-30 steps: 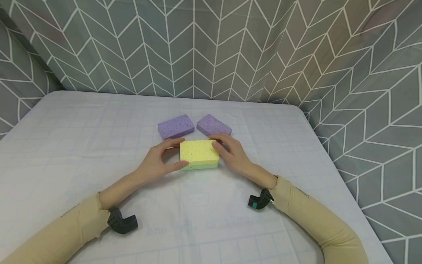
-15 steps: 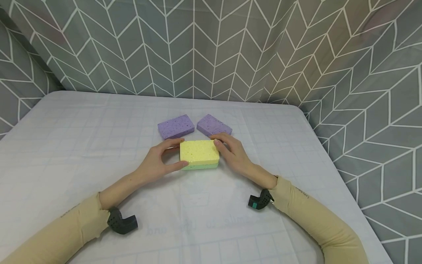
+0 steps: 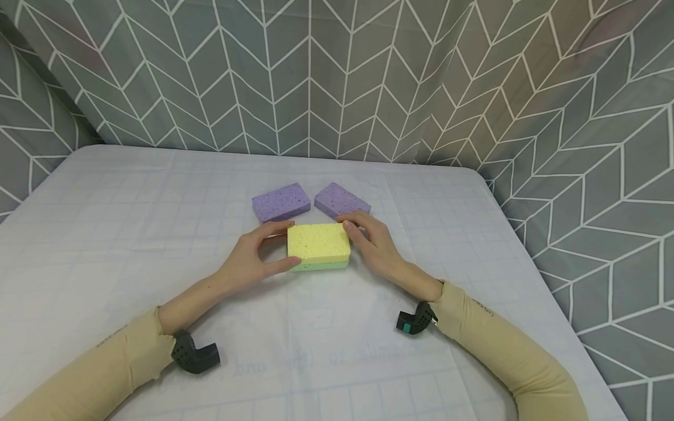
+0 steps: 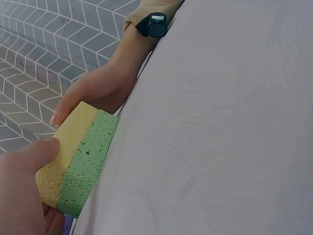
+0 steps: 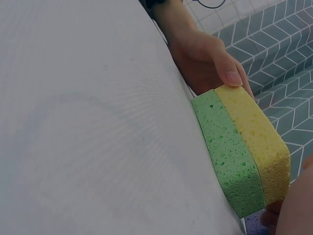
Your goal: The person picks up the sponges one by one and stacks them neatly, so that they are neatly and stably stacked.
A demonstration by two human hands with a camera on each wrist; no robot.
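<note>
A yellow sponge (image 3: 318,241) lies flat on a green sponge (image 3: 319,266), their edges nearly flush. My left hand (image 3: 251,255) holds the stack at its left end, thumb at the near corner of the yellow sponge and fingers behind the far corner. In the left wrist view that thumb rests on the yellow sponge (image 4: 68,152). My right hand (image 3: 375,244) is at the far right corner, thumb and forefinger close beside the yellow sponge; whether they touch it is hard to tell. Just behind the stack lie two purple sponges, one left (image 3: 281,202) and one right (image 3: 341,199).
A white cloth with a faint grid covers the table (image 3: 158,216). Behind it and at the sides hangs a grey curtain (image 3: 326,76) with white chevron lines. Each wrist bears a small black camera below a beige sleeve (image 3: 489,327).
My right thumb has slid off the top of the yellow sponge to its right edge, and the right hand has shifted slightly right. My left hand and the sponges have stayed put.
</note>
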